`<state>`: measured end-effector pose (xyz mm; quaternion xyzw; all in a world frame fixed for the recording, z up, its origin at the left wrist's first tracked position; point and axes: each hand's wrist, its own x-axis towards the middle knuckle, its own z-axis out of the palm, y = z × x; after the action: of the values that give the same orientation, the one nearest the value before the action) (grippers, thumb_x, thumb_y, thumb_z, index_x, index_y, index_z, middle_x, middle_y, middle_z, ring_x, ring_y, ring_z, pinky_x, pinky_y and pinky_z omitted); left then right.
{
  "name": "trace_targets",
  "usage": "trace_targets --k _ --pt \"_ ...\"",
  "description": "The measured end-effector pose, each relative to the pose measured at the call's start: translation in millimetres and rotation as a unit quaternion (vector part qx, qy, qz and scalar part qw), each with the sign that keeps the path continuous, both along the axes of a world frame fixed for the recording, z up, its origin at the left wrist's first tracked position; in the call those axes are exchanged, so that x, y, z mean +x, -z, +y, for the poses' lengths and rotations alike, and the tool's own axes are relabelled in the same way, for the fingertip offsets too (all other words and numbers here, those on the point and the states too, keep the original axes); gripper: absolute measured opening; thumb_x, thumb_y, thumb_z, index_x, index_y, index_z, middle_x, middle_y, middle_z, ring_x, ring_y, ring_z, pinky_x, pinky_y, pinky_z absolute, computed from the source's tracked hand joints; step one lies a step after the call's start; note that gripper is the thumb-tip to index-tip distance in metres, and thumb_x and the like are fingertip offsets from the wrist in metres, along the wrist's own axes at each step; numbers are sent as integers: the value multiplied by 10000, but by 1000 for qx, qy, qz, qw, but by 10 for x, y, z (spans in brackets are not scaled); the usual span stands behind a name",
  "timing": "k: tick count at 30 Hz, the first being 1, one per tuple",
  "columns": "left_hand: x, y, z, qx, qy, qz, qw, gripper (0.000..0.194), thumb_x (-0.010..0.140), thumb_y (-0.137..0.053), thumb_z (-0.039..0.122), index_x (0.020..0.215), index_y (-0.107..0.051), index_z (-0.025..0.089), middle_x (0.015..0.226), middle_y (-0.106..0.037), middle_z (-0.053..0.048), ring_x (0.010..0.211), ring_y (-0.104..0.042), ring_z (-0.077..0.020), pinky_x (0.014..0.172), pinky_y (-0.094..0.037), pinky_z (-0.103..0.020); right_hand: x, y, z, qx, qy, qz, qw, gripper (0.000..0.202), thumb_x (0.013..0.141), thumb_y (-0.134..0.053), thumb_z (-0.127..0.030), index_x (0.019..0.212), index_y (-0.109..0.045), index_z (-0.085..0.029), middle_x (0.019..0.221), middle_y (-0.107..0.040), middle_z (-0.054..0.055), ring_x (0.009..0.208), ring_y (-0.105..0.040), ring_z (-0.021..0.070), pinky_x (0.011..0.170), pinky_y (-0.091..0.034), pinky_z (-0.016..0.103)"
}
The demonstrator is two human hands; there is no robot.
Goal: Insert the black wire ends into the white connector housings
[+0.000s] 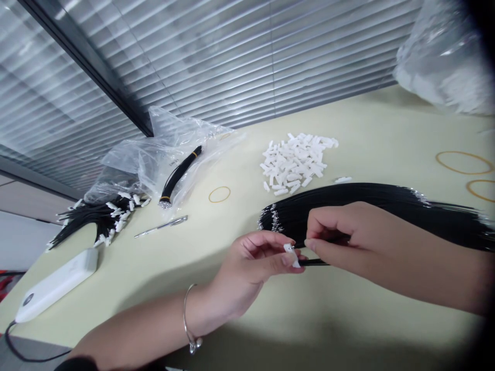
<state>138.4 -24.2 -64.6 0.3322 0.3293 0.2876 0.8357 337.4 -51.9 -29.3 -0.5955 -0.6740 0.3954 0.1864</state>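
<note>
Between the thumb and fingers of my left hand [257, 260] is a small white plastic connector housing [291, 254]. Black wire [314, 262] runs from the housing toward the right, beneath my other hand. My right hand [344, 237] is closed in a pinch just right of the housing, on what looks like a thin black wire whose end is mostly hidden. Behind both hands lies a large bundle of black wires [371, 193] with silvery metal terminals at the ends. A heap of white connector housings [296, 162] sits beyond it.
At left are black wires with white connectors [96, 219], a white power strip [58, 286] and a pen [161, 226]. A banded black wire bundle [181, 176] lies on a clear plastic bag [131, 154]. Rubber bands [219, 187] and another bag [448, 67] are on the table.
</note>
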Motion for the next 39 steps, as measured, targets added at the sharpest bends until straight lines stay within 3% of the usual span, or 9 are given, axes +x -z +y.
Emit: trace_targets --k 6,28,33,39 --pt "0 -5 -2 -22 3 -23 999 172 689 -861 100 828 -782 163 768 -770 -24 731 -719 -114 759 -608 -257 -6 -31 -9 -29 13 18 999 229 824 -542 -342 641 -569 -206 547 -506 -43 507 -370 106 429 -247 239" --pt "-13 33 -13 -20 25 -61 998 158 724 -839 90 853 -780 160 786 -777 -34 742 -732 -119 758 -612 -249 16 -44 -38 -9 -19 36 999 211 822 -536 -312 639 -542 -207 557 -479 -58 531 -363 103 460 -244 252" --pt "-16 26 -17 -29 20 -55 998 161 719 -842 90 852 -780 157 778 -774 -36 732 -726 -118 769 -608 -260 13 -44 -44 8 -28 29 999 212 818 -529 -300 630 -536 -201 555 -477 -53 537 -366 102 464 -256 253" --pt "-3 19 -9 -27 17 -33 999 163 696 -857 98 831 -776 138 759 -761 -43 715 -716 -118 754 -610 -261 39 73 -22 63 -50 19 997 207 800 -546 -298 615 -539 -205 540 -491 -59 517 -373 96 442 -253 236"
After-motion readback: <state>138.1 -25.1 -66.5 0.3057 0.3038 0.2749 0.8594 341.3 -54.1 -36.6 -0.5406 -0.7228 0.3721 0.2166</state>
